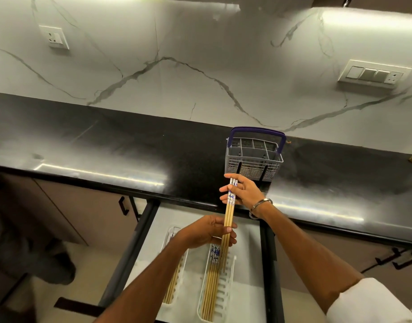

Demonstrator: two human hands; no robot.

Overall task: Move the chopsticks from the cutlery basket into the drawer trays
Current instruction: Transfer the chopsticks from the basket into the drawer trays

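A black stone counter [107,145] runs under a white marbled wall, and below its near edge a drawer [246,241] stands pulled open. Over that drawer a small bundle of chopsticks [228,220] is held slanting, decorated ends far and up, plain tips pointing down toward the right tray [226,297]. The right hand [243,191] grasps the bundle near its patterned top, fingers curled round it; the left hand [208,231] pinches it lower on the shaft, thumb across the sticks. The right tray already holds a row of chopsticks lying lengthwise, and the left tray [177,271] holds a few more. Just beyond the right hand, the grey cutlery basket [253,159] with a blue handle sits on the counter; some sticks seem to remain in it, though that is hard to tell. The step appears to be squaring up one handful before laying it down; the next move calls for lowering it flat and parallel beside those in the tray
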